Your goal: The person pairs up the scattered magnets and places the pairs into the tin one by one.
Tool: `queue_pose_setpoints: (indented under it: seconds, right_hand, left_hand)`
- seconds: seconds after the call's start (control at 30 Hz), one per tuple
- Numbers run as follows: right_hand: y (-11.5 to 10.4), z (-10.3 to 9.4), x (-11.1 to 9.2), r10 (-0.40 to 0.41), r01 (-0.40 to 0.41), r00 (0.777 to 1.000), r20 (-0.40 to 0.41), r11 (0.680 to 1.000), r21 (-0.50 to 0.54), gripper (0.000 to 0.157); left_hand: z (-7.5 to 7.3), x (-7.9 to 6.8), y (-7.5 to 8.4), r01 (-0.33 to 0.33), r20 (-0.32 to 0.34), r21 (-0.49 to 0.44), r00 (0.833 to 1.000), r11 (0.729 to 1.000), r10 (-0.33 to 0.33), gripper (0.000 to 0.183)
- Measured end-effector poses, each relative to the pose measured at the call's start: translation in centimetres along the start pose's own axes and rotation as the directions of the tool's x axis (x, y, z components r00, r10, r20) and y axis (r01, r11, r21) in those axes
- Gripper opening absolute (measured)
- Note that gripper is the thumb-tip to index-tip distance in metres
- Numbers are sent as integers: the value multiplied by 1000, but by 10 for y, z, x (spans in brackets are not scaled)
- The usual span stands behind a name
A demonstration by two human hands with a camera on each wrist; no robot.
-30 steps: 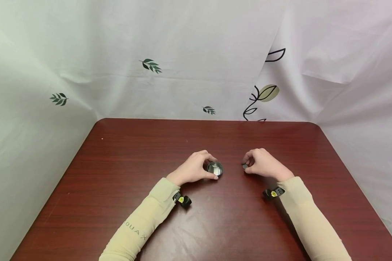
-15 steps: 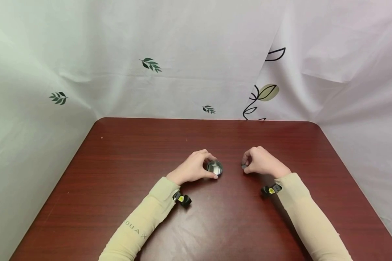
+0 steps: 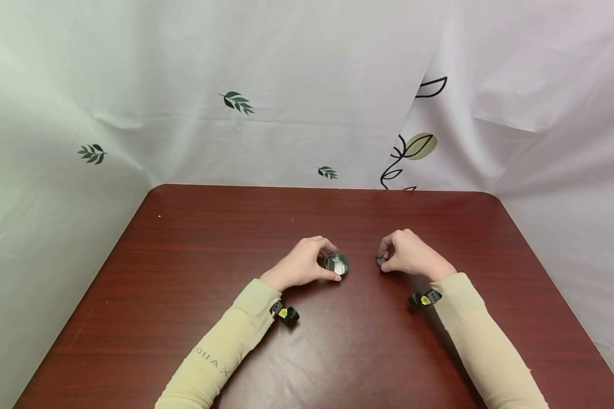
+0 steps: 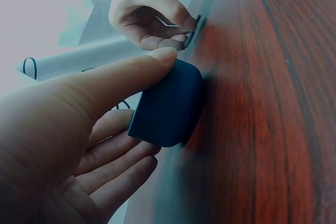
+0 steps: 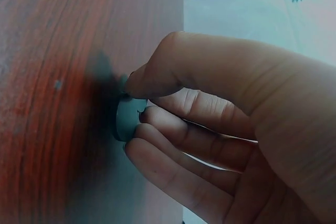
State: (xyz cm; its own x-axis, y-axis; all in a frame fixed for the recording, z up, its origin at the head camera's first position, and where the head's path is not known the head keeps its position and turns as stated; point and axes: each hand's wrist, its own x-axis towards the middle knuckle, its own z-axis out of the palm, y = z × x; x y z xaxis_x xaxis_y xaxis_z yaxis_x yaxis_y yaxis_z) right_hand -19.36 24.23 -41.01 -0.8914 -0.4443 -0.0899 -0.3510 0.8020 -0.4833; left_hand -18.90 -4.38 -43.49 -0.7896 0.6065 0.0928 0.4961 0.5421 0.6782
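A small round dark cup [image 3: 336,263] with a shiny inside stands upright on the table. My left hand [image 3: 302,262] grips it between the thumb and fingers; from the left wrist view the cup's plain dark side [image 4: 169,104] shows under the thumb. To the right of the cup, my right hand [image 3: 408,255] pinches a small grey disc [image 3: 381,261] low over the tabletop. Seen in the right wrist view, the disc [image 5: 128,119] is tilted on edge, its upper part covered by the thumb and other fingers curled along its side.
The dark red wooden table [image 3: 225,221] has rounded far corners. Pale curtains [image 3: 286,68] with leaf prints hang at its back and sides. Each wrist wears a black strap-on camera, such as the left one [image 3: 289,316].
My right hand has shifted slightly to the left with the grey disc in its fingers. The left hand and the cup stay in place.
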Motion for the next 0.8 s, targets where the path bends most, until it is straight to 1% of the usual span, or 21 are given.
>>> queue_pose_setpoints:
  seconds: [0.13, 0.4, 0.6, 0.8]
  right_hand:
    - [-1, -2, 0, -10, 10, 1000, -16, 1000, 21, 13]
    - [-7, -4, 0, -15, 16, 1000, -27, 999, 43, 13]
    - [-13, -4, 1, -38, 41, 998, -52, 997, 64, 14]
    - [-17, -3, 3, -69, 76, 994, -80, 994, 84, 15]
  left_hand:
    - [0, 0, -1, -2, -4, -28, 1000, 1000, 2, 55]
    - [-2, -3, -1, -23, -8, -28, 1000, 999, 22, 61]
    - [-4, -4, 0, -18, -26, -32, 1000, 999, 17, 57]
    - [-5, -5, 0, -5, -17, -18, 1000, 1000, 5, 52]
